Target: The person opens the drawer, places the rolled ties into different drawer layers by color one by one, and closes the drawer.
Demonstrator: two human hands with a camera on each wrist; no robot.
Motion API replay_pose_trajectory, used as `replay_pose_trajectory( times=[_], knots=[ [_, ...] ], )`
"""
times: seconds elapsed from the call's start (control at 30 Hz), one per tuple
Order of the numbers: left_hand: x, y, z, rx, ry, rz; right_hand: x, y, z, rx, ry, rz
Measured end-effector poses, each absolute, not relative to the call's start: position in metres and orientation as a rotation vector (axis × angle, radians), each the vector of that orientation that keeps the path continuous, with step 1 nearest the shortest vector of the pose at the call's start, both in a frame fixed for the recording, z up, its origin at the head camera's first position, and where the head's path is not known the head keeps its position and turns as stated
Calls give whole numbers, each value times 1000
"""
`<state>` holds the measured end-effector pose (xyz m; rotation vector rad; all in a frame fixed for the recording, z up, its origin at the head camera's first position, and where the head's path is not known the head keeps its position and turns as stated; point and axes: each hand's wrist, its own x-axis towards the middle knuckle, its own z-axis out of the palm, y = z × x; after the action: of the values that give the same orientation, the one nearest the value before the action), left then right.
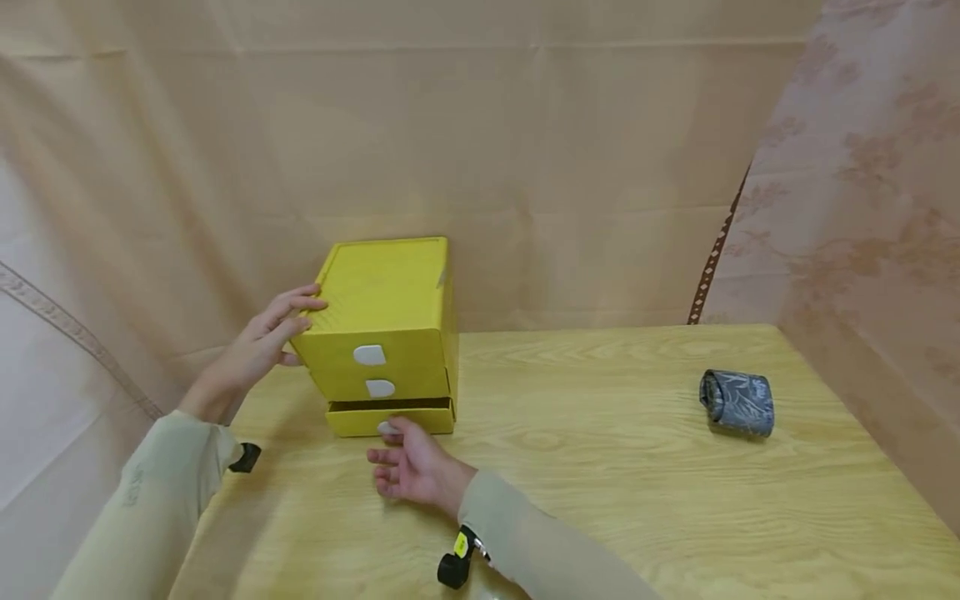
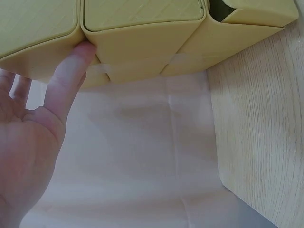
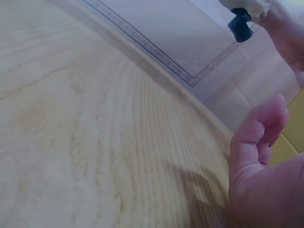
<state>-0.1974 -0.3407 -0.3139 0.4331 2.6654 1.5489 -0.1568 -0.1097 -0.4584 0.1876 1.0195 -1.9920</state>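
Observation:
A yellow drawer box (image 1: 386, 287) with three stacked drawers stands on the table. My left hand (image 1: 258, 342) rests fingers on its top left edge; in the left wrist view the thumb (image 2: 71, 78) presses the box's side near a seam between drawers. The bottom drawer (image 1: 348, 423) is pulled partway out, showing a dark gap above its front. At that drawer's front my right hand (image 1: 423, 468) pinches the white pull tab (image 1: 384, 428) between thumb and forefinger, the other fingers loosely bent. Both upper drawers, each with a white tab (image 1: 369, 355), are pushed in.
A rolled, dark grey patterned cloth-like bundle (image 1: 741, 404) lies on the right part of the wooden table (image 1: 585, 417). Beige curtain (image 1: 525, 167) hangs close behind the box, and a floral curtain (image 1: 870, 208) borders the table's right side.

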Motion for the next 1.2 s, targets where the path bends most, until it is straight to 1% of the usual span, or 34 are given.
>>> replay_pose_trajectory(
  times=[0.5, 0.7, 1.2],
  knots=[
    [-202, -344, -314, 394, 2676, 1522, -135, -99, -455, 168, 1021, -1933],
    [-201, -344, -314, 402, 2685, 1475, -119, -94, -452, 161, 1007, -1863],
    [-203, -344, -316, 424, 2687, 1523, -78, -84, -449, 117, 1004, -1727]
  ],
)
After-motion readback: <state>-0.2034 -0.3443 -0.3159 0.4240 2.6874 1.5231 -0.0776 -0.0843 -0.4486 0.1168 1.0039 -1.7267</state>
